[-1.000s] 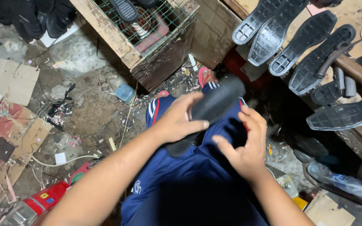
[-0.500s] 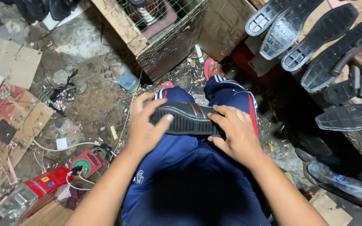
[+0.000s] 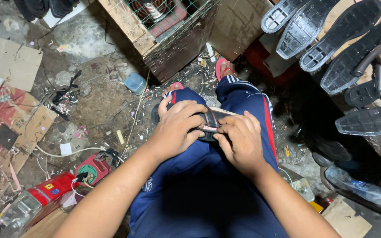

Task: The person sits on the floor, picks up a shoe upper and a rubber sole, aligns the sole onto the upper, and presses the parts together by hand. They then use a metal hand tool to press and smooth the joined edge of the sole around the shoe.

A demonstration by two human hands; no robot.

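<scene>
A black sandal [image 3: 211, 120] with a pale edge lies across my lap, on blue track trousers with red and white stripes. My left hand [image 3: 177, 128] wraps over its left part, fingers curled around it. My right hand [image 3: 239, 143] grips its right side, with the fingertips pressed on the strap area. Most of the sandal is hidden under both hands.
Several black shoe soles [image 3: 331, 39] lie on a board at the upper right. A wooden crate with green wire mesh [image 3: 155, 22] stands ahead of my knees. A red machine with a cable [image 3: 89, 169] sits at the lower left, cardboard pieces [image 3: 12, 66] on the littered floor, a plastic bottle [image 3: 362, 189] at right.
The sandal came down from a raised, tilted hold to lie flat across my lap. Both hands closed in over it and cover more of it now.
</scene>
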